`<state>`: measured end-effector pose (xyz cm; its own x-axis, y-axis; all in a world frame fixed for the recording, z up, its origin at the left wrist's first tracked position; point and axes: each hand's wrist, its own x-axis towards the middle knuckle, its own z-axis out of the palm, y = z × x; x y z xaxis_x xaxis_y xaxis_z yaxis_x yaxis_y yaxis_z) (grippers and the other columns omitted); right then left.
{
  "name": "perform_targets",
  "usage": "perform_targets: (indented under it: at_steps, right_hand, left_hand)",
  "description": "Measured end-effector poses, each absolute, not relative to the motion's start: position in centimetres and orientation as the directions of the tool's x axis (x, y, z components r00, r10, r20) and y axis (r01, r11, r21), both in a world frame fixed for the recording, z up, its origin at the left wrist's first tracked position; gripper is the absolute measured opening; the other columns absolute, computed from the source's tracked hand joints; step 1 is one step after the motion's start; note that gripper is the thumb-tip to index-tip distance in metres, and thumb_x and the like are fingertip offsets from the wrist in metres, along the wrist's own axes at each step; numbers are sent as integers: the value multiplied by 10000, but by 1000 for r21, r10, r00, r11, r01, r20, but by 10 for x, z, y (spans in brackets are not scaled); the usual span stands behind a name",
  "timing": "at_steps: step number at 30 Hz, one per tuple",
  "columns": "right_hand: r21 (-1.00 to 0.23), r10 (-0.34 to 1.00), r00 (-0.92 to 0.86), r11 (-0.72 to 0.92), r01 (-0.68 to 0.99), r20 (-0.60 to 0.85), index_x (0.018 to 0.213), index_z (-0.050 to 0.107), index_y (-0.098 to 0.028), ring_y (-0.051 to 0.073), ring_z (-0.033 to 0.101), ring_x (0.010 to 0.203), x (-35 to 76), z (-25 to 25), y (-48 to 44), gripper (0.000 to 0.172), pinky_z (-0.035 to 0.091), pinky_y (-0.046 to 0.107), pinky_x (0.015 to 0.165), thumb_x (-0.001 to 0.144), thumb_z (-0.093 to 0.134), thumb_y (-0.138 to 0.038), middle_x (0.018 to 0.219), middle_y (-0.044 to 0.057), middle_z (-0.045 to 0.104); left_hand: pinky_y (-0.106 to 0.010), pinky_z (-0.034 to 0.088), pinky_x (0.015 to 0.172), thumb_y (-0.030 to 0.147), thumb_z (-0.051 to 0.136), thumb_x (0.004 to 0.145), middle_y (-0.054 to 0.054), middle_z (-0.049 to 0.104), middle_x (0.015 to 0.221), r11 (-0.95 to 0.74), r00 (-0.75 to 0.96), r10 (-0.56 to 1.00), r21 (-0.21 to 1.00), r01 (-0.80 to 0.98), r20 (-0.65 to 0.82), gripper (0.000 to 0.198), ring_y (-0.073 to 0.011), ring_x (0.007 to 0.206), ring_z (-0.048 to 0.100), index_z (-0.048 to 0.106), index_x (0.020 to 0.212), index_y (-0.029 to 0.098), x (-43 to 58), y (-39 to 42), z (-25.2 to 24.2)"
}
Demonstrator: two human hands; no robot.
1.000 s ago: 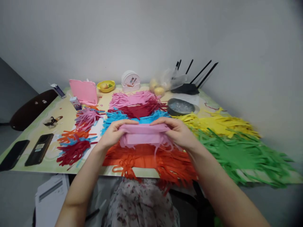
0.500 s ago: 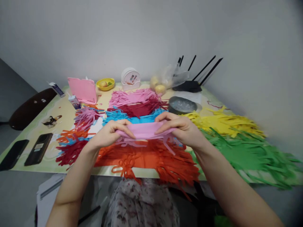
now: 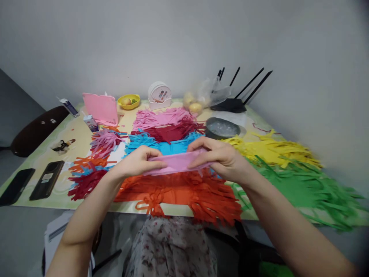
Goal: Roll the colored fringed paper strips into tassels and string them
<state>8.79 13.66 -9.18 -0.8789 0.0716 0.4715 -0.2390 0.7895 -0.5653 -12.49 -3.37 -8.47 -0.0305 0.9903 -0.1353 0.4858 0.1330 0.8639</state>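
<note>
A folded pink fabric strip (image 3: pixel 178 162) is stretched between my hands, slightly higher on its right side. My left hand (image 3: pixel 141 161) pinches one end between thumb and fingers, and my right hand (image 3: pixel 217 156) grips the other end. Below the strip lies a pile of orange fringed fabric (image 3: pixel 175 188). Just behind it are blue fringed pieces (image 3: pixel 170 147), then dark red ones (image 3: pixel 170 132), then pink ones (image 3: pixel 164 117). Whether the held strip has one or more layers I cannot tell.
Yellow (image 3: pixel 271 151) and green fringed pieces (image 3: pixel 296 188) lie at the right. Mixed fringe bundles (image 3: pixel 89 181), two phones (image 3: pixel 47 181) and a pink tablet case (image 3: pixel 100 109) are left. A dark bowl (image 3: pixel 221 128), router (image 3: pixel 230 105) and yellow fruit dish (image 3: pixel 128 102) stand farther back.
The pink strip has tilted, its left end dropping a little. My left thumb and fingers have shifted on its end. Its hanging pink fringe shows less now.
</note>
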Motion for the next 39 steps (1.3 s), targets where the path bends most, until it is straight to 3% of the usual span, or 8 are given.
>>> perform_targets:
  at_steps: [3, 5, 7, 10, 14, 19, 25, 39]
  right_hand:
    - [-566, 12, -955, 808, -165, 297, 1196, 708, -288, 243, 615, 1162, 97, -79, 147, 364, 514, 389, 962, 868, 557, -238, 1298, 70, 635]
    - [-567, 52, -962, 816, -115, 270, 1359, 588, -276, 283, 562, 1255, 98, -73, 149, 535, 486, 416, 1011, 833, 662, -344, 1390, 78, 586]
    - [-574, 116, -953, 816, -69, 280, 1356, 583, -264, 284, 591, 1215, 91, -72, 142, 565, 500, 399, 979, 813, 695, -371, 1341, 81, 626]
    - [-583, 153, -973, 812, 24, 172, 1051, 724, -222, 206, 692, 837, 75, -84, 126, 236, 522, 287, 725, 844, 637, -291, 951, 48, 751]
    - [-676, 253, -961, 728, 113, 111, 711, 667, -189, 122, 549, 537, 67, -100, 115, 183, 372, 212, 506, 855, 608, -283, 589, -27, 625]
    - [-856, 384, -913, 510, 87, 136, 792, 698, -174, 121, 541, 493, 79, -108, 112, 221, 396, 219, 496, 885, 583, -339, 530, -29, 603]
    - [-958, 565, -812, 285, 27, 145, 909, 714, -180, 122, 552, 471, 87, -121, 106, 181, 428, 220, 455, 824, 647, -326, 588, -15, 632]
    - [-844, 447, -761, 479, -240, 470, 809, 752, -214, 158, 648, 741, 85, -142, 108, 221, 507, 271, 672, 858, 547, -149, 798, 34, 714]
  left_hand:
    - [-206, 265, 469, 415, 602, 843, 35, 484, 539, 115, -69, 993, 770, 628, -92, 332, -88, 496, 396, 626, 659, 140, -124, -37, -84]
    - [-215, 305, 506, 358, 584, 860, 16, 543, 571, 96, -91, 995, 677, 730, -43, 286, -110, 534, 456, 647, 672, 153, -121, -39, -85]
    - [-228, 345, 563, 310, 582, 865, -2, 596, 620, 72, -91, 996, 590, 804, 2, 236, -134, 592, 515, 667, 696, 169, -115, -41, -85]
    - [-247, 386, 648, 285, 609, 853, -27, 652, 725, 54, -102, 993, 537, 842, 60, 172, -166, 705, 572, 680, 737, 181, -109, -42, -83]
    - [-243, 384, 620, 345, 638, 834, -3, 635, 683, 89, -177, 982, 644, 760, 73, 211, -157, 672, 562, 642, 708, 176, -114, -46, -85]
    - [-251, 448, 624, 376, 615, 858, -4, 690, 655, 88, -243, 970, 891, 446, 26, 230, -161, 638, 631, 622, 747, 175, -119, -50, -100]
    - [-269, 482, 572, 327, 612, 853, 29, 652, 573, 4, -326, 944, 988, 152, 47, 166, -158, 495, 638, 656, 935, 190, -112, -54, -120]
    - [-265, 442, 617, 341, 598, 873, -21, 630, 724, -179, -368, 905, 976, 127, 214, 214, -128, 600, 577, 659, 772, 163, -113, -56, -136]
